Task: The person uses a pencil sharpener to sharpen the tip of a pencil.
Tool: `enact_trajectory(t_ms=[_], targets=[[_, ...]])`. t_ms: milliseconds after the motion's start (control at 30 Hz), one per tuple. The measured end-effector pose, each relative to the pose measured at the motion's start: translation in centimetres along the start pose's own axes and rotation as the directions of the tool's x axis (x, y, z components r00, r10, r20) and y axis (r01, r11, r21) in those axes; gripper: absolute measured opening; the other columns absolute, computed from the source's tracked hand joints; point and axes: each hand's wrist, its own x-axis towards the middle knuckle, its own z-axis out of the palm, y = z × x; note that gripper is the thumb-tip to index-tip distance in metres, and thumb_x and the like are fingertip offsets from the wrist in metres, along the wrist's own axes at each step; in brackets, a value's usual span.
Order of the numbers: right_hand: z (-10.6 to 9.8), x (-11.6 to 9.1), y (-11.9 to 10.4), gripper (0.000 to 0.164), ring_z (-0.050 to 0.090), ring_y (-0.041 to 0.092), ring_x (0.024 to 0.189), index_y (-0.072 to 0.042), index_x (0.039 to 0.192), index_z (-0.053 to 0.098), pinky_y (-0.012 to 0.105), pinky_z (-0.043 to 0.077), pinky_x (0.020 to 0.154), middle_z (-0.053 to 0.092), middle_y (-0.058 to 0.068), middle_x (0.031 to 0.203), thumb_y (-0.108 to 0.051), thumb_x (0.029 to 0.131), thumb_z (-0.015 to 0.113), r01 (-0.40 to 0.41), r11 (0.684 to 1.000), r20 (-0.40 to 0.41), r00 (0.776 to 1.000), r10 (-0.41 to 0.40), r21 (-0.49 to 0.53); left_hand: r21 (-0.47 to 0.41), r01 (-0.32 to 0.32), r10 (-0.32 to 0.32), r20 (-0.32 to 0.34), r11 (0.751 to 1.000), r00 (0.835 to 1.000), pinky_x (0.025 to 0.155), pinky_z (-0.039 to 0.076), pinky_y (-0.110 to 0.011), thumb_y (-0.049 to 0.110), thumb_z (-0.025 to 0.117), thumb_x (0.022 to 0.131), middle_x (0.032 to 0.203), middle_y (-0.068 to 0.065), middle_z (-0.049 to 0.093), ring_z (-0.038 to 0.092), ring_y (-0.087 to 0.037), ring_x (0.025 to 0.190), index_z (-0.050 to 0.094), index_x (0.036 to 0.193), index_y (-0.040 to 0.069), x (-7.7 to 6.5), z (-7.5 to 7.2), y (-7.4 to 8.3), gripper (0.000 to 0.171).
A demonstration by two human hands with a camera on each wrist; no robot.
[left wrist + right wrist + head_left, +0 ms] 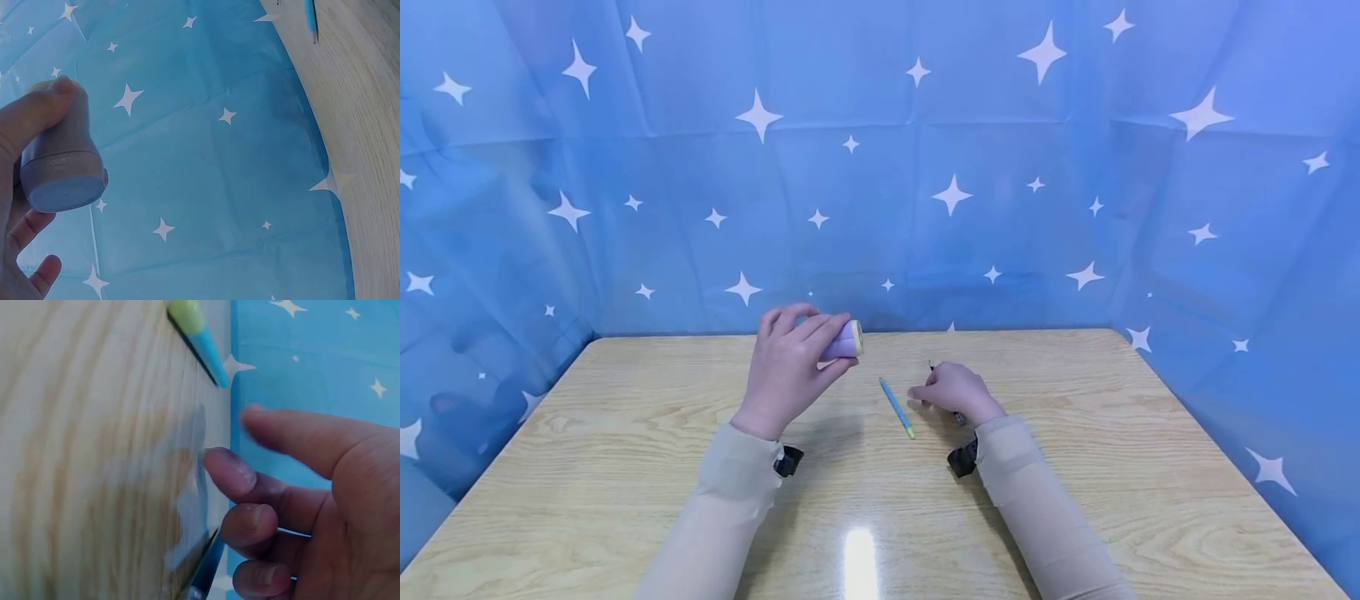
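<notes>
My left hand [790, 362] grips a lavender cylinder-shaped device [842, 342] and holds it raised over the table. In the head view its pale yellow rim faces right; the left wrist view shows its flat base and small lettering on the body [69, 150]. My right hand [961, 390] is low over the table, fingers loosely bent, nothing between thumb and fingers. A dark pen [959, 418] lies beneath that hand, partly hidden by it; its slim shape [207, 565] shows beside the fingertips in the right wrist view. Left of them lies a light blue pen [897, 407] with a yellow-green end.
The light wood table [625, 450] reaches back to a blue curtain [865, 208] with white stars, which also closes off both sides. Dark wrist cameras [964, 458] sit on both sleeves. A bright reflection shows near the front of the tabletop.
</notes>
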Motion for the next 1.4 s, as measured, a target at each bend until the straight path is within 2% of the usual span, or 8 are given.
enact_trajectory(t_ms=[167,300,400,567,800,1033,1233,1400], targets=[[0.8,-0.2,-1.4,0.043,0.031,0.011,0.044,-0.015,0.059,0.068,0.027,0.03,0.046,0.041,-0.006,0.047,-0.05,0.083,0.07,0.047,0.995,0.039,0.998,-0.044,-0.084,0.003,-0.008,0.008,-0.009,1.0,1.0,0.093,0.035,-0.048,0.031,0.085,0.075,0.105,-0.003,0.071,0.054,-0.026,0.109,0.07,0.12,0.013,-0.2,0.1,-0.1,0.051],[1.5,-0.6,-2.5,0.05,0.022,0.009,0.043,-0.017,0.048,0.052,0.025,0.023,0.045,0.03,-0.008,0.044,-0.047,0.08,0.075,0.118,0.987,0.073,0.991,-0.11,-0.107,0.004,-0.014,0.014,-0.013,1.0,1.0,0.093,0.035,-0.049,0.032,0.085,0.074,0.105,-0.003,0.071,0.054,-0.026,0.109,0.07,0.12,0.013,-0.2,0.2,0.0,0.051],[2.0,-0.7,-2.7,0.054,0.019,0.008,0.043,-0.018,0.047,0.041,0.025,0.021,0.044,0.024,-0.009,0.044,-0.043,0.08,0.077,0.14,0.984,0.077,0.988,-0.132,-0.106,0.002,-0.017,0.017,-0.012,1.0,1.0,0.093,0.036,-0.049,0.033,0.085,0.075,0.105,-0.003,0.071,0.054,-0.026,0.109,0.07,0.119,0.013,-0.1,0.3,0.0,0.051],[1.9,-0.4,-2.0,0.05,0.021,0.009,0.041,-0.018,0.047,0.044,0.025,0.022,0.043,0.024,-0.008,0.044,-0.035,0.081,0.077,0.078,0.991,0.038,0.996,-0.075,-0.108,0.003,-0.009,0.009,-0.009,1.0,1.0,0.094,0.036,-0.048,0.034,0.084,0.075,0.105,-0.003,0.071,0.054,-0.025,0.109,0.07,0.119,0.014,-0.1,0.4,0.0,0.05],[0.8,0.0,-0.5,0.051,0.024,0.01,0.043,-0.019,0.049,0.04,0.027,0.028,0.046,0.025,-0.007,0.047,-0.034,0.084,0.073,0.01,0.994,0.01,1.0,-0.009,-0.105,0.003,0.0,0.0,-0.008,1.0,1.0,0.094,0.036,-0.047,0.033,0.085,0.075,0.105,-0.002,0.071,0.054,-0.025,0.109,0.07,0.119,0.014,0.0,0.2,0.0,0.05],[0.3,0.1,0.0,0.048,0.023,0.012,0.045,-0.018,0.051,0.04,0.028,0.026,0.048,0.026,-0.006,0.049,-0.031,0.083,0.074,0.007,0.999,0.029,1.0,-0.006,-0.049,0.01,0.0,0.0,-0.006,1.0,1.0,0.094,0.036,-0.047,0.033,0.085,0.074,0.105,-0.002,0.071,0.053,-0.025,0.109,0.07,0.119,0.013,0.0,0.1,-0.1,0.051],[-0.1,0.1,0.3,0.052,0.02,0.012,0.045,-0.02,0.051,0.036,0.031,0.026,0.052,0.024,-0.006,0.048,-0.035,0.084,0.074,0.017,1.0,0.022,1.0,-0.017,-0.012,0.008,0.001,-0.001,0.001,1.0,1.0,0.094,0.037,-0.047,0.032,0.085,0.074,0.104,-0.003,0.071,0.053,-0.025,0.109,0.07,0.119,0.013,-0.1,0.3,-0.2,0.052],[-1.0,-0.2,0.6,0.052,0.02,0.013,0.046,-0.017,0.053,0.036,0.032,0.025,0.056,0.024,-0.005,0.05,-0.037,0.088,0.068,0.037,0.999,-0.03,0.999,-0.036,0.031,-0.074,0.056,-0.056,0.011,0.996,0.998,0.094,0.036,-0.048,0.031,0.085,0.074,0.107,-0.004,0.071,0.052,-0.026,0.109,0.07,0.12,0.012,-0.2,0.5,-0.5,0.052]])
